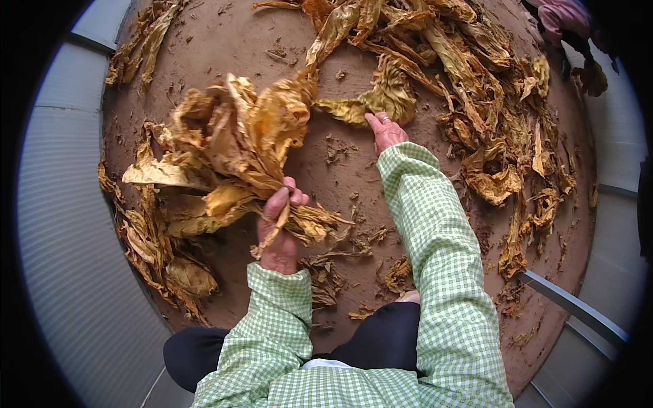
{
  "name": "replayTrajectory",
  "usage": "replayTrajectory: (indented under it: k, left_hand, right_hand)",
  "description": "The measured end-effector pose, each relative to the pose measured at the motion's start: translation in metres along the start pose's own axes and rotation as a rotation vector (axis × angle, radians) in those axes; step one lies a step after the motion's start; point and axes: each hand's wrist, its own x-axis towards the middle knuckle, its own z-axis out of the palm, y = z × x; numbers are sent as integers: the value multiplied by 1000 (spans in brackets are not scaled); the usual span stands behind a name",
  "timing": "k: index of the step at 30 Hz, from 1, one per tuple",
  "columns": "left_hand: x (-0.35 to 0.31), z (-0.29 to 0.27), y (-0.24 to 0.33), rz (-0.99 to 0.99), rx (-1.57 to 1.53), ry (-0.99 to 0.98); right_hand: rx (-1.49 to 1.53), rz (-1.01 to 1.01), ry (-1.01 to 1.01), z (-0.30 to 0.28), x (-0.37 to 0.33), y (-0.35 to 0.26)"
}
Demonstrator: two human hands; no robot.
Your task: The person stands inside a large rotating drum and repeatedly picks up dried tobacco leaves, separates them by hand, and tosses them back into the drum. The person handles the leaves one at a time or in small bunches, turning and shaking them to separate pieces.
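Observation:
My left hand point(280, 224) is closed round the stem ends of a large bunch of dried tobacco leaves point(231, 136). The crinkled golden-brown blades fan out up and to the left, with short stalk ends sticking out at the right of the fist. Farther out, my right hand point(389, 132) reaches to a yellow-green dried leaf point(391, 95) lying curled on the floor. Its fingers are stretched out and touch the leaf's near edge; the thumb is hidden, and no firm grip shows.
Loose dried leaves point(476, 102) lie heaped along the far and right side of the brown floor point(224, 41). Another pile point(156, 251) runs along the left wall point(75, 183). A metal bar point(578, 309) juts in at the right. Part of another person point(564, 20) shows at top right.

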Motion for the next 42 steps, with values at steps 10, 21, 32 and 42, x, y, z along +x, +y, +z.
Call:
replayTrajectory:
  k: [10, 21, 32, 42]
  left_hand:
    - [8, -17, -5, -18, -39, -15]
    - [5, 7, -50, -184, 193, -3]
    - [-26, 23, -128, -300, 448, 70]
    - [-60, -29, -202, -451, 69, -5]
  right_hand:
    - [272, 315, 359, 30, -108, 58]
    - [648, 539, 148, 17, -191, 92]
    - [834, 279, -275, -79, -253, 104]
    - [628, -224, -103, -14, -191, 20]
